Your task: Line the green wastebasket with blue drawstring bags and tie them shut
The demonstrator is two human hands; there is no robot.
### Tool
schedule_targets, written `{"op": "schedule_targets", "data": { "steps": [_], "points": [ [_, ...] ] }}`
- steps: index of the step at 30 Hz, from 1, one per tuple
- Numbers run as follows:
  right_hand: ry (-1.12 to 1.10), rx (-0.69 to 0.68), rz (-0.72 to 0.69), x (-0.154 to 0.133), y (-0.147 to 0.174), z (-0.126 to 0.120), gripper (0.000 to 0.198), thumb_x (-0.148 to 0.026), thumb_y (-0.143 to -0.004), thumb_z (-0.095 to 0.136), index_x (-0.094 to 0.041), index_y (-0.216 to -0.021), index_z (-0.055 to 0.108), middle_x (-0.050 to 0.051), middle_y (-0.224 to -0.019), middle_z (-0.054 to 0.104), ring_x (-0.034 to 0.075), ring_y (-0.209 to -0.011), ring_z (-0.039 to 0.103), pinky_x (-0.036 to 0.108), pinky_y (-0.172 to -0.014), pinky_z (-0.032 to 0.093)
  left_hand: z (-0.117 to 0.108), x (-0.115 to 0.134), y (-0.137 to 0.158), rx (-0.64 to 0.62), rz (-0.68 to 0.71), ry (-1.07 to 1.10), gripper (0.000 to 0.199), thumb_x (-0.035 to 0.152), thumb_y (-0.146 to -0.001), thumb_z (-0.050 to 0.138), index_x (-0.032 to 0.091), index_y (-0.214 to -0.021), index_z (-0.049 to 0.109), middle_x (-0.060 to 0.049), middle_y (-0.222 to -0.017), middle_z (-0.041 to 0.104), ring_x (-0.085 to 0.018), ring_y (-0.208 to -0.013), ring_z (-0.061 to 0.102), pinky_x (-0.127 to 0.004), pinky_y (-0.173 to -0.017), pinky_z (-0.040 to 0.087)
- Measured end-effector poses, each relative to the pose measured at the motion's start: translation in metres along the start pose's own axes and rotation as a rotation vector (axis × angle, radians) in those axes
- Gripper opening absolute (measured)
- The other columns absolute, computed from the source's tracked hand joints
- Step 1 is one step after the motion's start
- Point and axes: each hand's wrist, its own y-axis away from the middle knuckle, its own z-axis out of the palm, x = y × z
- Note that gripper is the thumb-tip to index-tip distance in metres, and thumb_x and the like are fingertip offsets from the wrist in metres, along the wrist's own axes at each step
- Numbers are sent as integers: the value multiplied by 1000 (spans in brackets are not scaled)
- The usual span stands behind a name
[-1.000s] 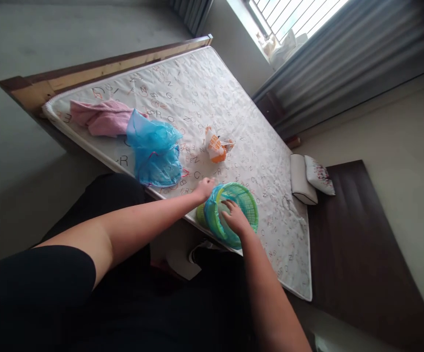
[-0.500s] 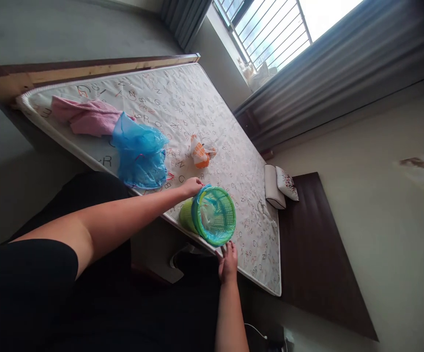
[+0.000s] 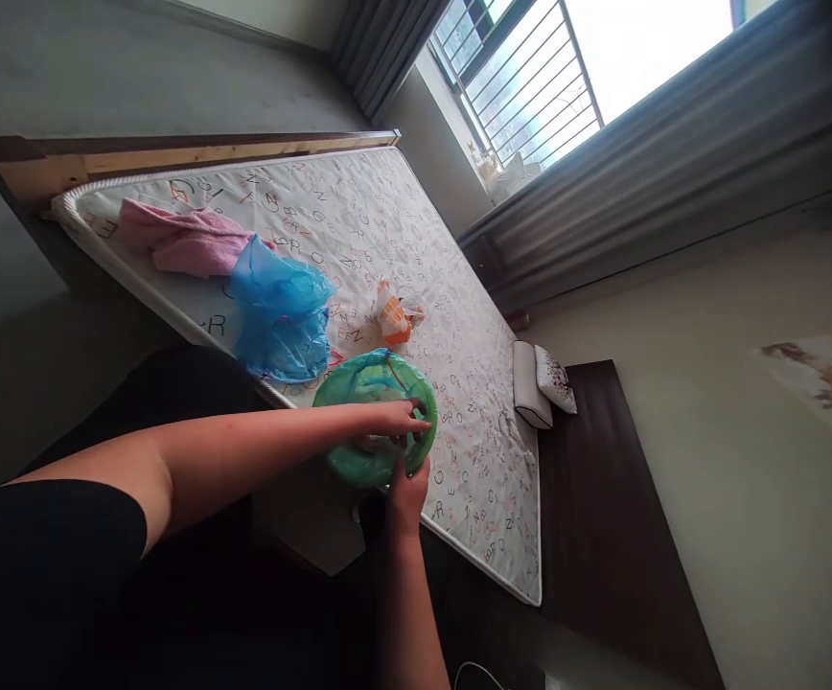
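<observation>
A green wastebasket (image 3: 377,470) lies tilted over the near edge of the mattress, its round mouth turned toward me. It has a thin blue bin liner (image 3: 380,369) in it, with a red drawstring at the upper rim. My left hand (image 3: 400,419) reaches across the mouth, its fingers bent on the liner at the right rim. Just below it, my right hand (image 3: 410,489) grips the lower right rim, fingertips close to the left hand. Pale contents inside the basket are mostly hidden by the left forearm.
On the lettered mattress (image 3: 473,479) lie a crumpled blue plastic bag (image 3: 283,311), a pink towel (image 3: 182,240) and an orange-and-white plastic bag (image 3: 394,316). Two pillows (image 3: 531,385) sit by the dark headboard (image 3: 603,498). A wooden footboard (image 3: 207,158) bounds the far left.
The wastebasket has shifted left and its mouth has turned more toward me. My left hand has moved from the upper rim across to the right rim; my right hand has come up onto the rim.
</observation>
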Motion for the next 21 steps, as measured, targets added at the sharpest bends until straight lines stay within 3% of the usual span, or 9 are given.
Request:
{"op": "schedule_targets", "data": {
  "steps": [4,8,11,15,21],
  "points": [
    [-210,-2,26,-33,2,12,70,-56,-91,66,-16,-149,59,15,-150,63,31,-143,56,51,-119,46,-1,-1,-3,91,37,-30,48,54,-95,69,18,-125,62,-10,-86,75,-25,-70,73,-28,-52,52],
    [-418,151,50,-59,2,7,58,-49,-89,66,-17,-138,65,15,-148,65,29,-137,62,47,-115,51,-5,-6,-10,88,0,-85,49,38,-89,76,18,-130,58,-4,-79,71,-21,-61,68,-26,-49,48],
    [-428,256,34,-75,-2,-6,49,-44,-85,70,-16,-125,69,14,-136,70,26,-128,67,43,-111,53,-7,-11,-11,56,-11,-134,35,24,-85,75,17,-117,64,-1,-73,68,-17,-57,65,-23,-50,46],
    [-472,332,66,-88,-16,-31,45,-37,-76,77,-20,-117,69,9,-126,71,21,-117,70,40,-104,56,-14,-2,-13,32,5,-91,16,25,-89,68,17,-103,69,-4,-79,73,-14,-56,63,-22,-52,48],
    [-715,277,100,-109,-38,-72,45,-29,-71,82,-28,-113,66,2,-113,70,14,-92,70,34,-87,60,-57,37,-17,2,76,74,22,35,-92,72,16,-103,74,-6,-88,78,-10,-50,57,-24,-49,46]
  ]
}}
